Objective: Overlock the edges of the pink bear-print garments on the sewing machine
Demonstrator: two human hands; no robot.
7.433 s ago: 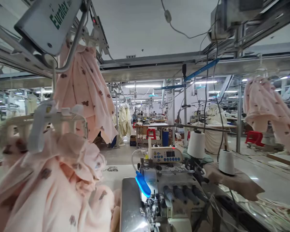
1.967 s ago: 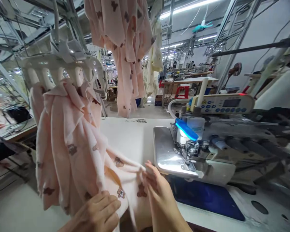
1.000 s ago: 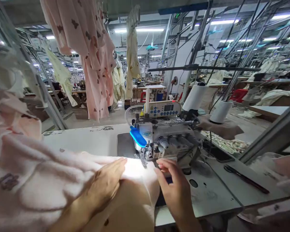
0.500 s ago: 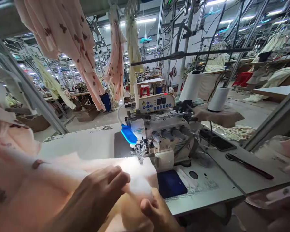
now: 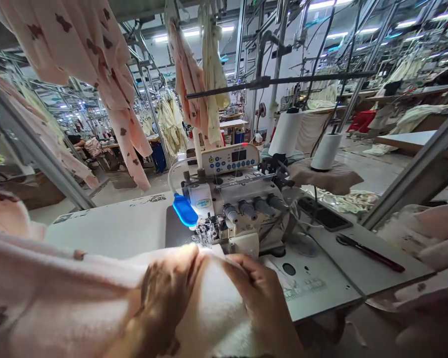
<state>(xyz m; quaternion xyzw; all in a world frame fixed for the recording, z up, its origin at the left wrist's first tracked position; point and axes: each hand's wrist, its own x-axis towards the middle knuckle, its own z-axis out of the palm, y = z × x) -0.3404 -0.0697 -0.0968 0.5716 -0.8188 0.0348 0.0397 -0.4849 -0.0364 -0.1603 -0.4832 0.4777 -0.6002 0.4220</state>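
Observation:
Pale pink fabric with brown spots spreads from the lower left across to the sewing machine. My left hand is closed on it, fingertips pinching an edge just in front of the presser foot. To its right, my right hand grips the same edge between thumb and fingers. Between the two hands the cloth is drawn up and hangs down toward me. A lamp by the needle lights the edge brightly. The exact seam under the foot is hidden by the cloth and my fingers.
A blue plastic guard sits left of the needle. White thread cones stand behind the machine. Dark-handled scissors and a black tray lie on the right of the table. Spotted garments hang overhead at left.
Both hands have risen toward the presser foot, lifting the cloth edge with them. My right hand has moved up and right, now covering the dark blue patch on the table. The view has shifted slightly.

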